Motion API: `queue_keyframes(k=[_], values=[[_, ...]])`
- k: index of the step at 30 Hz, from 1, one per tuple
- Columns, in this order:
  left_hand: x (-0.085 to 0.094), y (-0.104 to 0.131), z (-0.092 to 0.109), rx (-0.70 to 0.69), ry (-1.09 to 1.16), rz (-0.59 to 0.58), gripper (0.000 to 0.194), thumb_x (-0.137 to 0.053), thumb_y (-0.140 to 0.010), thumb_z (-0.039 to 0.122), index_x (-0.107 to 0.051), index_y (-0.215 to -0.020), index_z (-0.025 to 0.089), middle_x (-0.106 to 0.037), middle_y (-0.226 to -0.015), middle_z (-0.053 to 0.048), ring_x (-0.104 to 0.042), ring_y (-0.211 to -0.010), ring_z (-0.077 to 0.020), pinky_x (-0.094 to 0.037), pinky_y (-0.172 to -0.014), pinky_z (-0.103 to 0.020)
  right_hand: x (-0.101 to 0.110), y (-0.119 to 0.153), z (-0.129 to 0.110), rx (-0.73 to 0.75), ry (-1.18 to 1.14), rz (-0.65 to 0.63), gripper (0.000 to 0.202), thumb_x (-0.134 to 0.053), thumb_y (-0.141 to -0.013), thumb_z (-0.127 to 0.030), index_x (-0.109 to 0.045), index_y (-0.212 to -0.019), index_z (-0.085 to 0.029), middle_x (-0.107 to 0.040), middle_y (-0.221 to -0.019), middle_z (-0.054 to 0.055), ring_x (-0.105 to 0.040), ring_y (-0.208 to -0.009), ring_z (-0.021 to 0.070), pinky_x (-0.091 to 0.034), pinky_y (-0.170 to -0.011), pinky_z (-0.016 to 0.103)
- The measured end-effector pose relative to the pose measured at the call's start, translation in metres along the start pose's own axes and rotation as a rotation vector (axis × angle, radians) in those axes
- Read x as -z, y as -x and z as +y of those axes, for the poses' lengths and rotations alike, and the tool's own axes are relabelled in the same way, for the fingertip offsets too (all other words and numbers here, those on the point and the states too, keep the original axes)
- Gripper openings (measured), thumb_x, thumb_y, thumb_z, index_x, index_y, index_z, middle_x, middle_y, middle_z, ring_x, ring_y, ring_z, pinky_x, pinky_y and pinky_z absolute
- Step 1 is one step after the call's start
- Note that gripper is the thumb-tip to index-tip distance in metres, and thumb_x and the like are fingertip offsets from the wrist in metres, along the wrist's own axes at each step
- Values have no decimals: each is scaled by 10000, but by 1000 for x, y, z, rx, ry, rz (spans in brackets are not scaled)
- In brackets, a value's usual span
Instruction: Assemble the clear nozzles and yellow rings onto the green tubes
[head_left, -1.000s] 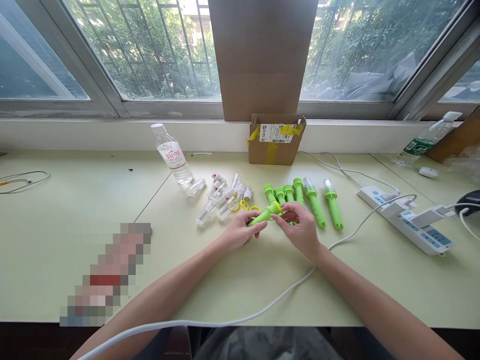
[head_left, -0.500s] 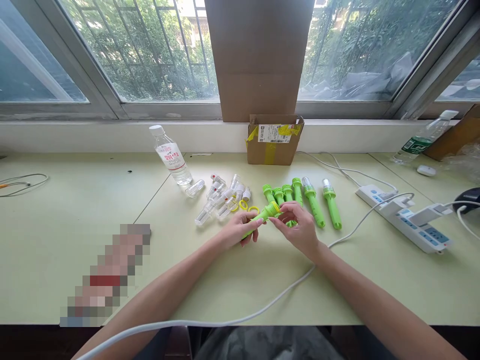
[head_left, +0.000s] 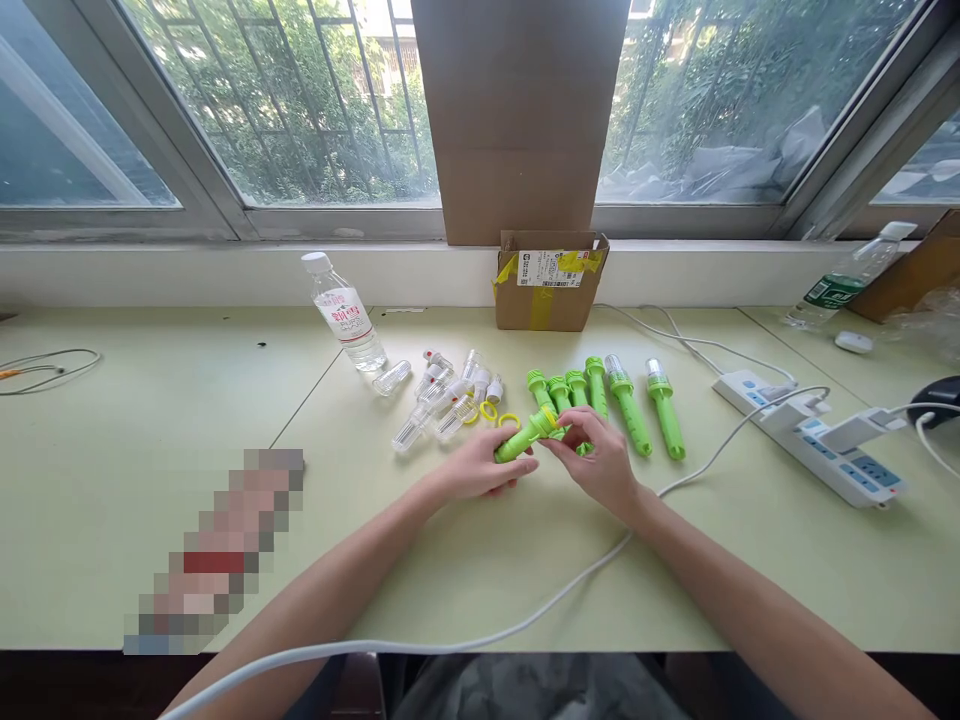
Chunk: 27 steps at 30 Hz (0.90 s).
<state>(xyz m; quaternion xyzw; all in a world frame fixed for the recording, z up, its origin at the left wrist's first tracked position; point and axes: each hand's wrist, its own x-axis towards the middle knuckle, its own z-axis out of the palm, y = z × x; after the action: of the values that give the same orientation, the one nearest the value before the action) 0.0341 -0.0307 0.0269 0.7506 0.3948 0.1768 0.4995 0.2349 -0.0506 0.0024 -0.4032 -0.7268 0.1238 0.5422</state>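
Note:
My left hand (head_left: 484, 467) is curled around a green plastic tube (head_left: 521, 440) that resembles a flashlight body, tilted with its wider end up to the right. A yellow ring (head_left: 551, 417) sits around that wider end. The fingertips of my right hand (head_left: 598, 452) pinch at the ring and the tube's rim; their exact contact is partly hidden. Just beyond my hands stand or lie several more green tubes (head_left: 595, 385), two of them with clear caps (head_left: 658, 373). Left of these are loose yellow rings (head_left: 488, 411) and a pile of clear plastic covers (head_left: 409, 430) with white parts.
A water bottle (head_left: 349, 320) stands behind the clear covers. An open cardboard box (head_left: 544, 300) is against the wall. To the right lies a white power strip (head_left: 810, 435), and its cable (head_left: 570, 585) crosses the table below my hands. A blurred-out object (head_left: 217, 550) lies at left.
My left thumb has come off the top of the tube and now lies lower along it. The tube has shifted slightly to the right. My right hand stays at the ringed end.

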Motion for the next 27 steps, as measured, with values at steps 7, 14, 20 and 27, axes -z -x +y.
queue_keyframes(k=[7, 14, 20, 27], values=[[-11, -6, -8, -78, -569, 427, 279, -522, -864, 442, -602, -1011, 219, -633, -740, -3, -579, -673, -158, -371, -616, -245, -3, -1, 0, 5, 50, 36, 176, -687, -807, -236, -531, -881, -205, -557, -788, 0, -540, -475, 80, -484, -458, 226], [-7, -6, -5, -127, -346, 357, 283, -536, -856, 458, -637, -823, 195, -542, -618, 45, -464, -570, -88, -330, -556, -205, -5, -3, -1, -55, 36, 47, 183, -710, -788, -239, -536, -827, -201, -565, -787, 0, -555, -482, 82, -481, -446, 217], [-6, -2, 1, -32, -53, 225, 355, -535, -841, 519, -620, -831, 175, -569, -591, 43, -462, -435, -64, -349, -465, -196, -5, -3, -4, -42, 48, 60, 177, -699, -799, -254, -533, -828, -201, -565, -780, -1, -559, -485, 82, -489, -448, 216], [-5, -1, 3, 17, 97, 133, 397, -537, -826, 559, -606, -836, 169, -584, -606, 29, -443, -375, -51, -313, -364, -177, -4, -4, -5, -23, 54, 71, 182, -698, -799, -249, -522, -815, -206, -565, -782, 0, -554, -483, 81, -497, -448, 219]])
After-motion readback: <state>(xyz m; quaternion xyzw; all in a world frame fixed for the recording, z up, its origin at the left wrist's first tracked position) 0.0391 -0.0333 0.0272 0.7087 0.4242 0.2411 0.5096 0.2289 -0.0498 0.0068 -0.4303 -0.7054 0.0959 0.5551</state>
